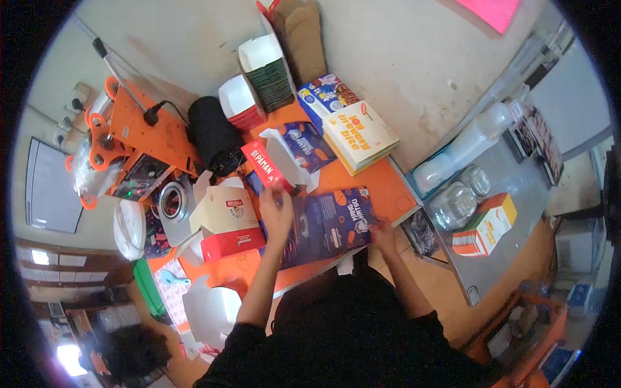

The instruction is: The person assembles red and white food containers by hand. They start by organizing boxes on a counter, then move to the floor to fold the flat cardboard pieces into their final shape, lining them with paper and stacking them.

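Flat navy carton blank lies on the orange table between both hands, long axis roughly left-right. Right hand is at its right edge; left hand, fingers bent, at its left end (whether either grips, cannot tell).

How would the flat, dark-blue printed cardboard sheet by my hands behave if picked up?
The flat, dark-blue printed cardboard sheet looks thin, so it's probably light. Being broad and flat, it may flex if lifted by one edge. Its smooth-looking printed face might feel slightly slippery.
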`<action>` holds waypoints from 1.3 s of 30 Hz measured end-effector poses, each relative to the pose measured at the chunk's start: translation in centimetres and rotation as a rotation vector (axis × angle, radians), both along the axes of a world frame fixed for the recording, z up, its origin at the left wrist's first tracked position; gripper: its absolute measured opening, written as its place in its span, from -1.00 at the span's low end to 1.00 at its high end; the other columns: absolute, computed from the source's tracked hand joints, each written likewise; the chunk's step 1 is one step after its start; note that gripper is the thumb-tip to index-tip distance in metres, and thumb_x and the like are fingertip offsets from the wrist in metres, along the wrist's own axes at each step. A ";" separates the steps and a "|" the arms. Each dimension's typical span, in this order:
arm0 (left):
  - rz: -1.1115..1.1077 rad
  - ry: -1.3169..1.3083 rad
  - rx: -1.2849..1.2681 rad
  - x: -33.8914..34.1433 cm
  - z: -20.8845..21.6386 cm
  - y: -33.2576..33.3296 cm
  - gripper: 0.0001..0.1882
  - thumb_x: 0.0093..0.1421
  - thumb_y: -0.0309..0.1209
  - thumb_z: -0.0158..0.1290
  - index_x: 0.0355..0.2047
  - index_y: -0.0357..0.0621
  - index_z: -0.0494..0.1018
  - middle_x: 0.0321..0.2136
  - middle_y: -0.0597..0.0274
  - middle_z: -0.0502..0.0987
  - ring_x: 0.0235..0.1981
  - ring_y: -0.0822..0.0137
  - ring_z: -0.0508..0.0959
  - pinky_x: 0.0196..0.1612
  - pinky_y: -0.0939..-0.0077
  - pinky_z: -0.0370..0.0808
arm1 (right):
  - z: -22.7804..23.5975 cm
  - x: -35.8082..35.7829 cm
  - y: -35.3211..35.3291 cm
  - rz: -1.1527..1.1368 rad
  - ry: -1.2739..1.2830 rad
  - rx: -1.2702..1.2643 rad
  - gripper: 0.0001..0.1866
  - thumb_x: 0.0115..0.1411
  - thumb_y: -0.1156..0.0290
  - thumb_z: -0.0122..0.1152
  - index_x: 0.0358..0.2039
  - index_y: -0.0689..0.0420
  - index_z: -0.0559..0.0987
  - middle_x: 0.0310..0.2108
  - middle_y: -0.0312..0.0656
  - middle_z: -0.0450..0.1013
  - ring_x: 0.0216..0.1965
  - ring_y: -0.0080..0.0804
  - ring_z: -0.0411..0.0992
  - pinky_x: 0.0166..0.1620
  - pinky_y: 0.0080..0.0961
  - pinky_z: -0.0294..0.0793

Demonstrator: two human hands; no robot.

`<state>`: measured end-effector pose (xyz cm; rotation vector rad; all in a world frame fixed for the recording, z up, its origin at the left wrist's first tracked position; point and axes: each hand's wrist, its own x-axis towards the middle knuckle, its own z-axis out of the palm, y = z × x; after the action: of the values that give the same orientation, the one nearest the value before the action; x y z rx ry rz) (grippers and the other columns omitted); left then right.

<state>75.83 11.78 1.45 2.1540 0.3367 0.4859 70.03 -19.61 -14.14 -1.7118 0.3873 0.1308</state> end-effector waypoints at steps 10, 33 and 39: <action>0.522 0.862 0.115 -14.4 -6.1 1.1 0.49 -0.31 0.54 0.19 0.31 -0.44 -0.09 0.12 -0.42 0.20 0.19 -0.31 0.24 0.21 -0.14 0.21 | 7.9 0.9 7.9 0.395 0.026 -0.513 -0.33 -0.12 0.39 0.37 0.02 0.32 0.36 -0.01 0.24 0.25 0.07 0.20 0.24 0.19 -0.02 0.24; 0.133 0.287 -0.204 -12.4 1.1 0.1 -0.28 -0.14 -0.36 0.37 -0.04 -0.18 0.18 -0.25 -0.11 0.61 -0.25 -0.01 0.65 -0.17 0.23 0.56 | 8.3 3.8 1.4 0.249 0.305 0.507 -0.56 0.11 0.66 0.24 0.03 0.27 0.43 -0.09 -0.16 0.51 -0.10 -0.35 0.50 0.00 -0.40 0.47; 0.079 0.487 0.137 -11.4 8.0 -1.8 -0.34 -0.05 -0.45 0.21 0.02 -0.20 0.13 -0.34 -0.22 0.56 -0.35 -0.24 0.60 -0.31 0.01 0.54 | 7.6 2.6 -3.8 0.143 0.211 0.212 -0.64 0.07 0.64 0.26 -0.08 0.31 0.49 -0.21 -0.15 0.55 -0.21 -0.34 0.53 -0.06 -0.42 0.49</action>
<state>64.39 9.98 9.46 2.3850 0.6749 0.0179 72.61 -23.36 -6.50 -1.5194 0.3914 0.4444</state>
